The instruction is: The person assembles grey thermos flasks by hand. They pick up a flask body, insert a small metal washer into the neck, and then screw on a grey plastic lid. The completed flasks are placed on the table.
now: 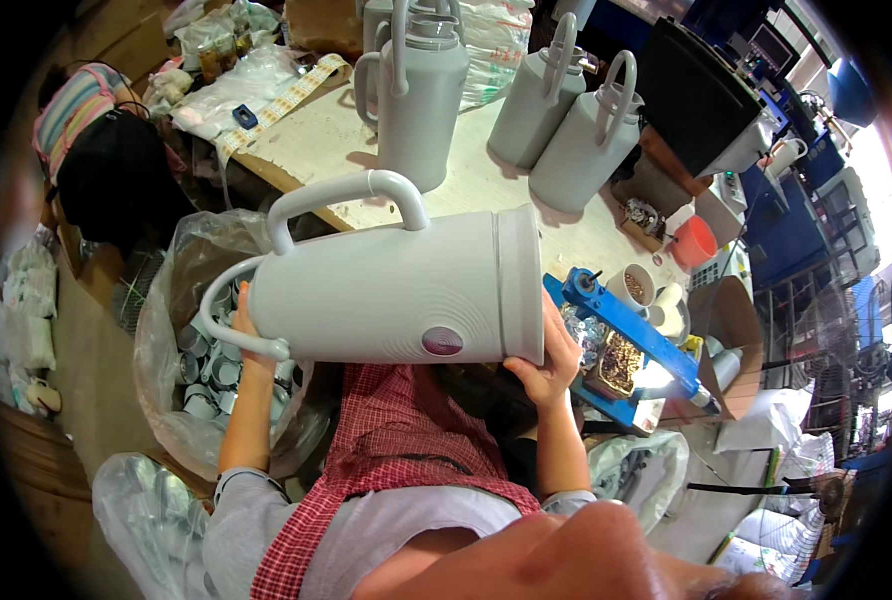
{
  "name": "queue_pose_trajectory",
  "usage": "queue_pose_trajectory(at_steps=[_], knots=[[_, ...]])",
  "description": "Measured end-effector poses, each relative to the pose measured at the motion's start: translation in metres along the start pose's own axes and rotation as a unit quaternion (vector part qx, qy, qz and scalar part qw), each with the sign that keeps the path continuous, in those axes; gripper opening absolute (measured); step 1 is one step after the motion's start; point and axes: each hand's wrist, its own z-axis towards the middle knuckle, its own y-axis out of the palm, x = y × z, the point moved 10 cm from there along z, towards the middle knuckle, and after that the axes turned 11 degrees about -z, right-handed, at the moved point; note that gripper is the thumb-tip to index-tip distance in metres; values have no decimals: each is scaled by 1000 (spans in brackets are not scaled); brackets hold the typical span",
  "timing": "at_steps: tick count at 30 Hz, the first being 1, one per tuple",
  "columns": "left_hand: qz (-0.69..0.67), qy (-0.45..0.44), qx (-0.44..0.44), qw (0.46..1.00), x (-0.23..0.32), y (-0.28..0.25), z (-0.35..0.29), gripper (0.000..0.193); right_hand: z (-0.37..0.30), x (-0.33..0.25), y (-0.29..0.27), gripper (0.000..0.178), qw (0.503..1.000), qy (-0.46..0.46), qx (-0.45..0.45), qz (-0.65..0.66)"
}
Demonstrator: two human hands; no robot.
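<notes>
Pale-grey plastic jug (oval badge amid concentric ridges), sideways in the grasp of both hands.

Glare at right — curved, dark rim

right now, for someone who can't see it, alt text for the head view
Left hand and right hand hold a grey thermos-style jug sideways, one at each end, before a red checked apron. Similar jugs stand on the worktable beyond; an open plastic bag of grey parts is at left.

No legible text, neither on the jug's oval badge nor white bag
</notes>
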Motion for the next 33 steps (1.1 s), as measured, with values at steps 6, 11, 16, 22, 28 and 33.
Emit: queue_pose_trajectory(at_steps=[6,11,16,22,28,33], knots=[[26,72,0,997,33,-3,-8,48,-25,31,23,72,991,135,9,-5],[117,168,12,979,78,-8,-24,54,-5,63,34,71,973,192,6,128],[53,211,48,975,103,-16,-19,54,38,66,15,93,952,173,63,245],[89,203,-3,975,80,-6,-4,55,32,86,71,95,917,253,30,308],[133,168,-16,977,70,-7,13,55,31,101,77,94,929,246,-51,271],[105,179,29,978,83,-10,3,54,23,77,34,96,960,218,0,175]])
